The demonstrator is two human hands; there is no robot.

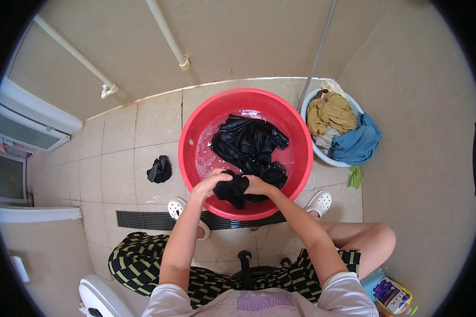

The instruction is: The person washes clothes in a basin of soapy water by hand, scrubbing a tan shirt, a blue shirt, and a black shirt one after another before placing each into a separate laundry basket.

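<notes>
A large red plastic basin [185, 130] stands on the tiled floor before me, with soapy water in the bottom. Wet black clothing [246, 138] lies in it. Over the basin's near side, my left hand [214, 182] grips a bunched black cloth [231, 190] from its left. My right hand [256, 185] holds the same cloth from the right, its fingertips partly hidden by the fabric. Below the hands, the cloth's lower part overlaps the near wall of the basin, close to the other black fabric.
A pale blue basin [328, 159] at the right holds mustard, white and blue clothes. Beside it lies a green cloth [355, 177]. A small black garment [160, 169] is on the floor at left. A grey hose [317, 51], floor drain grate [142, 220] and detergent bottle [390, 295] are also around.
</notes>
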